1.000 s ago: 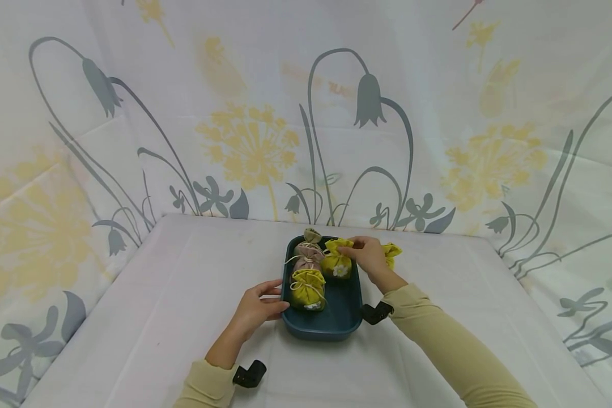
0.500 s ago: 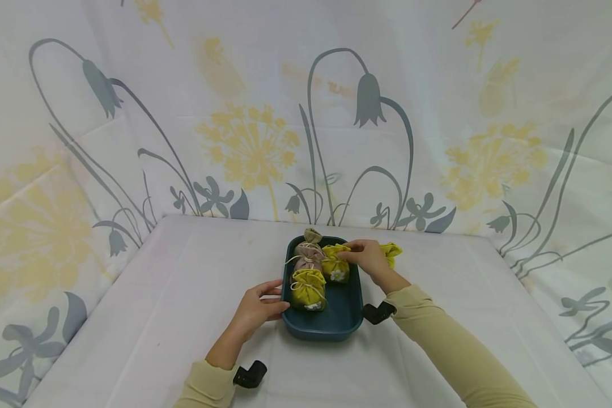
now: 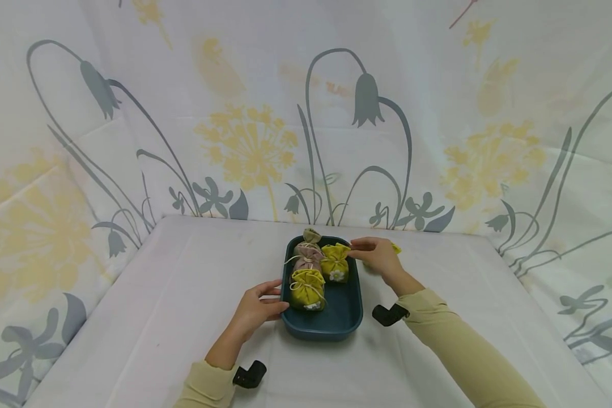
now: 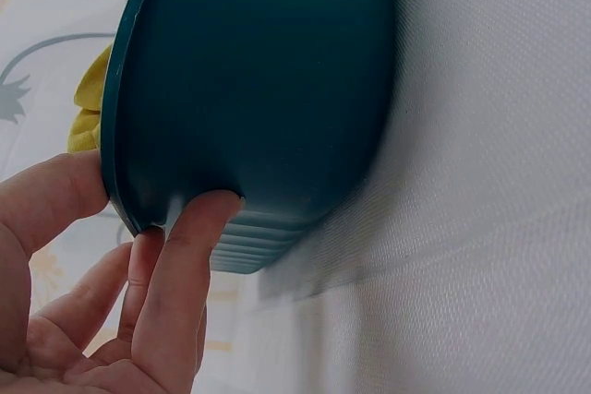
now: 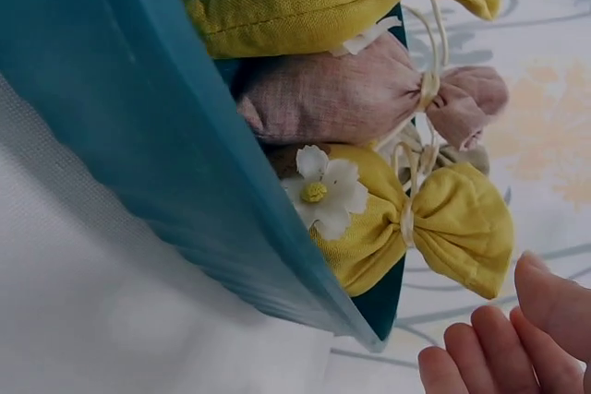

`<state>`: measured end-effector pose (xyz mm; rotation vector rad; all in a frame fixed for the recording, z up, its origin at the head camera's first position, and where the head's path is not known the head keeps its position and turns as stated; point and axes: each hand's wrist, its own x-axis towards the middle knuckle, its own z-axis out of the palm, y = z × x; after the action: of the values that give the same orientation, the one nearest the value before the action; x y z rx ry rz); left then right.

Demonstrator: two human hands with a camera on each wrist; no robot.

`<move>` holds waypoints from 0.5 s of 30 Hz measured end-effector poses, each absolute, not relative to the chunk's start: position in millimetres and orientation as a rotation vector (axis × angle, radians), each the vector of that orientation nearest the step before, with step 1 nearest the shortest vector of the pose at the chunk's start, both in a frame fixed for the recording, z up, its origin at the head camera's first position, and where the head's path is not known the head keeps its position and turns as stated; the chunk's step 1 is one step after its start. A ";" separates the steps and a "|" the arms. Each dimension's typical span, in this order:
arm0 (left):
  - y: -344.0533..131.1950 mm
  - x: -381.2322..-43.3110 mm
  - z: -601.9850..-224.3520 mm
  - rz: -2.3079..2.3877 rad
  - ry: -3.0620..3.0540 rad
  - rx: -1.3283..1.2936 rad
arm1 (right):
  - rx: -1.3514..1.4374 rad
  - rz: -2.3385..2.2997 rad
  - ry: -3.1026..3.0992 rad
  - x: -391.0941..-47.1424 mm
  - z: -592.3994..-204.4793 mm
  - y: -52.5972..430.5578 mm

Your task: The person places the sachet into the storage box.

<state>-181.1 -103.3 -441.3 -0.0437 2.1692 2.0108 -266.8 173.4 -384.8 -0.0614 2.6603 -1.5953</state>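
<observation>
A dark blue-green tub (image 3: 320,333) stands on the white-covered table, holding several small drawstring pouches. My left hand (image 3: 255,309) pinches its left rim, thumb at the edge and fingers along the outer wall (image 4: 268,89). At the back right of the tub sits a yellow pouch (image 3: 335,259) with a white flower (image 5: 326,193). My right hand (image 3: 381,259) is beside its gathered top with nothing held; the right wrist view shows the fingertips just apart from it. On the left of the tub are a front yellow pouch (image 3: 308,290), a mauve pouch (image 3: 308,258) and a beige pouch (image 3: 312,235).
Another bit of yellow cloth (image 3: 396,247) peeks out behind my right hand, outside the tub. A white cloth backdrop with printed flowers (image 3: 369,99) rises behind the table (image 3: 209,255) and along its sides.
My right hand lowered the yellow pouch into place against the left row, let go of it, and moved slightly right. My left hand stays at the tub's rim.
</observation>
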 end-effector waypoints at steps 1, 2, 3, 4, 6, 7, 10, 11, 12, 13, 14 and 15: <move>-103.3 -181.3 -441.3 2.010 2.170 -0.044 | -0.061 -1.605 2.653 -266.2 -384.6 174.7; -103.3 -181.3 -441.2 2.010 2.171 -0.045 | -0.059 -1.618 2.648 -265.4 -384.5 175.9; -103.3 -181.4 -441.2 2.011 2.171 -0.045 | -0.060 -1.627 2.644 -264.5 -384.5 177.2; -103.3 -181.3 -441.1 2.011 2.170 -0.046 | -0.063 -1.636 2.642 -263.5 -384.8 178.4; -103.1 -181.2 -440.7 2.008 2.169 -0.053 | -0.055 -1.657 2.641 -261.5 -385.4 180.8; -103.0 -181.2 -440.7 2.008 2.168 -0.056 | -0.050 -1.666 2.641 -260.6 -386.1 182.0; -102.8 -181.1 -440.4 2.004 2.167 -0.064 | -0.039 -1.680 2.650 -257.3 -388.1 185.9; -102.8 -181.0 -440.2 2.003 2.168 -0.065 | -0.030 -1.689 2.652 -256.1 -388.7 187.2; -102.7 -181.0 -440.1 2.003 2.169 -0.065 | -0.032 -1.695 2.655 -254.7 -389.4 188.6; -102.7 -180.9 -440.0 2.002 2.171 -0.066 | -0.034 -1.708 2.649 -253.4 -390.3 190.0; -102.6 -180.8 -439.8 2.000 2.173 -0.068 | -0.038 -1.721 2.645 -251.9 -391.1 191.5; -102.6 -180.7 -439.5 1.999 2.175 -0.070 | -0.042 -1.734 2.641 -250.6 -392.0 193.1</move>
<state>-180.7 -102.6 -439.5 -0.0700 2.1753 1.9990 -250.6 193.1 -392.0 -0.0423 2.6414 -1.7340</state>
